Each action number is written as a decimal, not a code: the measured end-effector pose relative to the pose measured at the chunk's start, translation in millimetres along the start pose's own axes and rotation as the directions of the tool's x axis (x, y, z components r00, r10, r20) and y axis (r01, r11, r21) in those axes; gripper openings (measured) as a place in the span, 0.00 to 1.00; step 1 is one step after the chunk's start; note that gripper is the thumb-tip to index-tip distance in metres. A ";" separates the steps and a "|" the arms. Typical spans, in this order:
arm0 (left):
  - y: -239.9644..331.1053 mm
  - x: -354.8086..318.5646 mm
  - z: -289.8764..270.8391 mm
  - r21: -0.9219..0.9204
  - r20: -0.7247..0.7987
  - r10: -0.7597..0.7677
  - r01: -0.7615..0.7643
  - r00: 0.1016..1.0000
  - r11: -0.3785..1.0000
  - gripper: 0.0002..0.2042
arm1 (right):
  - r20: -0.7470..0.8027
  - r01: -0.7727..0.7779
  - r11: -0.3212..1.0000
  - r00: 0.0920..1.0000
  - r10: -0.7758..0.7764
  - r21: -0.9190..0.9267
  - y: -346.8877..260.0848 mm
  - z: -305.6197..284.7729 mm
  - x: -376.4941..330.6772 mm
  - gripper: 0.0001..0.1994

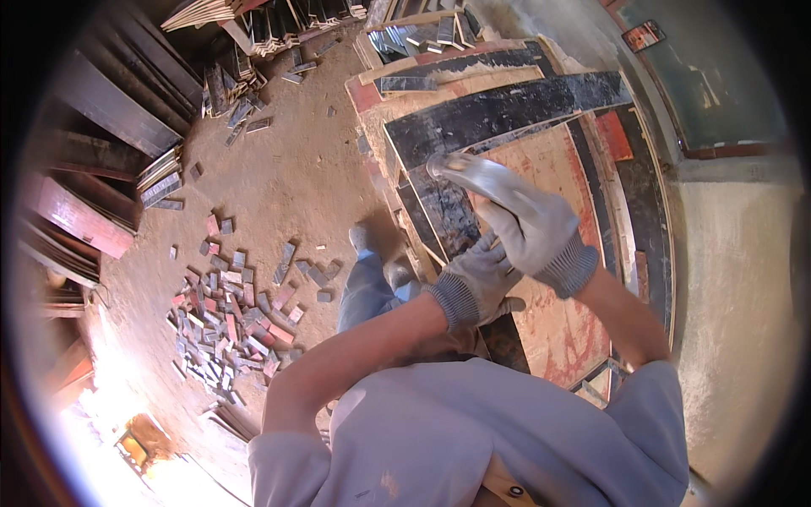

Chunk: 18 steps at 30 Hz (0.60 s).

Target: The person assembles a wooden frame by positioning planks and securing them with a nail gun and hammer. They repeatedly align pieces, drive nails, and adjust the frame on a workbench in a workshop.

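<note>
My right hand [541,232], in a grey knit-cuffed glove, is closed around what looks like a hammer. Its shiny metal head [486,175] is smeared by motion and hangs over the black boards; the handle is hidden. Close beside it, my gloved left hand [483,283] rests low over a black board strip [452,215], fingers drawn together; whatever they pinch is too small to tell. A long black board [507,114] lies crosswise ahead of both hands, meeting that strip at its left end. Beneath lies a reddish-tan wooden panel [553,317].
Many small offcut blocks [228,317] lie heaped on the dirt floor at left. Large boards [118,101] lean along the far left. Wood scraps [232,93] lie at the back. A phone [644,36] sits at the upper right, beside a dark green panel [710,76].
</note>
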<state>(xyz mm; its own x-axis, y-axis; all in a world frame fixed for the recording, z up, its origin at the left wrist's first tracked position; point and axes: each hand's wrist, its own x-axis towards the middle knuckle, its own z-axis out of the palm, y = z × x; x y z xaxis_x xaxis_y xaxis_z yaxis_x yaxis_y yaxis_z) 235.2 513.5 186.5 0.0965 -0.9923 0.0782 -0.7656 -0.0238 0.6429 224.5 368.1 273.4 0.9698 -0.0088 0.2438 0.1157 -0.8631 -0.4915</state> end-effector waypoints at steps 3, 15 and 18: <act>-2.9 2.6 -10.1 -0.061 0.207 -0.055 0.069 0.977 0.996 0.37 | 0.359 -0.115 0.967 0.913 0.193 -0.228 6.3 7.1 -7.4 0.17; -46.6 20.0 -17.1 0.278 -0.051 0.001 0.014 0.999 0.960 0.36 | -0.384 0.237 0.970 0.892 -0.239 -0.052 21.3 -34.9 70.6 0.20; -44.9 19.0 -13.7 0.260 -0.067 -0.009 0.026 0.998 0.965 0.36 | -0.033 0.032 0.972 0.999 -0.041 -0.234 30.8 -17.6 70.1 0.20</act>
<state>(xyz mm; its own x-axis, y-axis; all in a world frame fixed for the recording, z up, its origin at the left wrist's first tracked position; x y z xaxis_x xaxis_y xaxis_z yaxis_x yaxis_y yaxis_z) 280.1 497.4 169.5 0.1457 -0.9817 0.1228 -0.9016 -0.0807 0.4249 292.3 332.0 290.1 0.9567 0.0099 0.2909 0.0934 -0.9570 -0.2746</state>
